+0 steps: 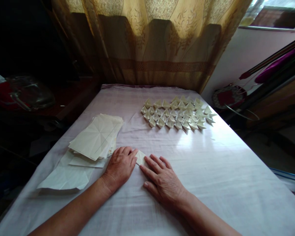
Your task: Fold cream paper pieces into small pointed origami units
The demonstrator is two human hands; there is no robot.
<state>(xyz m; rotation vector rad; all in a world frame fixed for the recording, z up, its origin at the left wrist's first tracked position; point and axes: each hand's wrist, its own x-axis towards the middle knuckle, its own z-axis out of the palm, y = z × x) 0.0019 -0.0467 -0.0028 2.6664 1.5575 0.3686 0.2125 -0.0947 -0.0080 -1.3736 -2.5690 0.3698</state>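
A small folded piece of paper lies flat on the cloth-covered table between my hands. My left hand is closed at its left side, fingers bent and pressed together, with the thumb and forefinger on the paper's edge. Stretched out and slightly spread, the fingers of my right hand rest at the right corner of the same paper. Part of the paper is hidden under the fingertips. Beyond the left hand sits a stack of creased cream paper sheets, with a larger pale sheet under it.
Several small folded paper boats stand in rows at the far right of the table. A patterned curtain hangs behind the far edge. Dark furniture with a clear glass container is at the left.
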